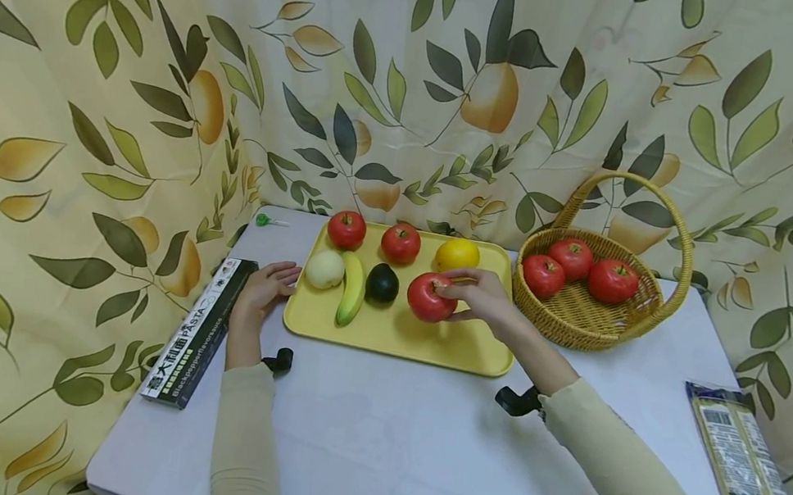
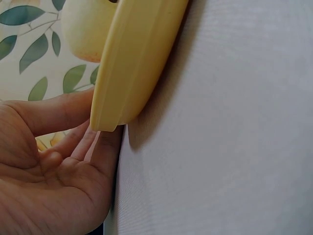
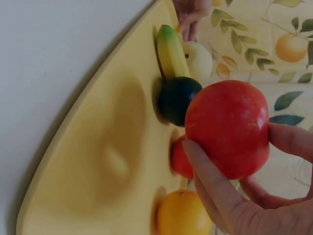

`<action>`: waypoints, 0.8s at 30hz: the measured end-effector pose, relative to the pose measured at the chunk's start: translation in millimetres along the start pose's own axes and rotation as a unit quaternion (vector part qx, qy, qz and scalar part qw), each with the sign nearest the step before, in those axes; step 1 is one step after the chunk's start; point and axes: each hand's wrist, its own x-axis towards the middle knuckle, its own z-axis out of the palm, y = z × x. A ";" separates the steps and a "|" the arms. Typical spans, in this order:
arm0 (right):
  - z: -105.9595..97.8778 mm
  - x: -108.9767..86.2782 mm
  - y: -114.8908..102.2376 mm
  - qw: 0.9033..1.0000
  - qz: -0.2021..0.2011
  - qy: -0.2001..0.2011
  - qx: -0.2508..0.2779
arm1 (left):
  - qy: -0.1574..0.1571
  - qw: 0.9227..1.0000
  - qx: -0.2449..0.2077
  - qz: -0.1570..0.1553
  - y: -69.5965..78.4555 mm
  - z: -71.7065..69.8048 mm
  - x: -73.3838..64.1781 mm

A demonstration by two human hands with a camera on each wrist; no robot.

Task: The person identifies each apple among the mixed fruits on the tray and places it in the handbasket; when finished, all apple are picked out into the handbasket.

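In the head view my right hand [image 1: 483, 295] grips a red tomato [image 1: 432, 297] above the right part of the yellow tray [image 1: 326, 335]. The right wrist view shows the thumb and fingers on opposite sides of the tomato [image 3: 227, 129], which is lifted off the tray. My left hand [image 1: 264, 293] lies at the tray's left edge. Its thumb touches the rim [image 2: 105, 98], with the other fingers extended and partly hidden behind the tray. On the tray are two more tomatoes [image 1: 346, 231], a pale round fruit [image 1: 324, 269], a banana [image 1: 352, 290], a dark avocado [image 1: 382, 284] and a yellow citrus fruit [image 1: 457, 254].
A wicker basket [image 1: 579, 332] with a tall handle and three tomatoes [image 1: 613, 281] stands right of the tray. A black pasta box [image 1: 196, 334] lies left, and a silvery packet [image 1: 747, 480] at the right edge. A small green-headed item [image 1: 264, 220] lies behind. Patterned cloth [image 1: 427, 61] hangs behind.
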 end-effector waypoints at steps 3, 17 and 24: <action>-3.5 -0.7 -0.8 1.000 0.001 -0.001 0.000 | 0.003 1.000 0.002 -0.002 -0.1 0.5 -0.3; -17.0 -2.2 -1.0 1.000 -0.003 0.002 -0.004 | 0.008 1.000 0.004 -0.015 -1.1 -3.1 2.7; -26.4 -6.3 -5.8 1.000 -0.002 0.018 -0.010 | 0.004 1.000 0.011 -0.010 -0.6 -2.2 3.0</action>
